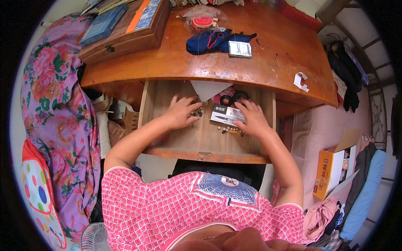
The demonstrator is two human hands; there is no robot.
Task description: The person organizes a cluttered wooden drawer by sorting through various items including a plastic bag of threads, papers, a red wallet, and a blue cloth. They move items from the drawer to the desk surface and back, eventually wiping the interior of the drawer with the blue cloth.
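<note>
An open wooden drawer (185,144) lies in front of me. My left hand (180,113) is spread over its left middle part, with small beads and bits (197,113) at the fingertips; whether it touches them is unclear. My right hand (251,116) rests, fingers apart, at the right end of a white and black pen box (223,114). Beyond that box are round black items (225,100) and something pink, partly hidden by my right fingers. White beads and a small orange piece (233,132) lie nearer me. A white sheet (209,89) sits at the drawer's back.
On the wooden desktop (176,67) above are a dark blue cloth (204,42), a silver packet (240,49), a plastic bag with a red round item (202,22), a torn white paper (301,82) and a wooden case (125,40). An orange box (325,175) stands at right.
</note>
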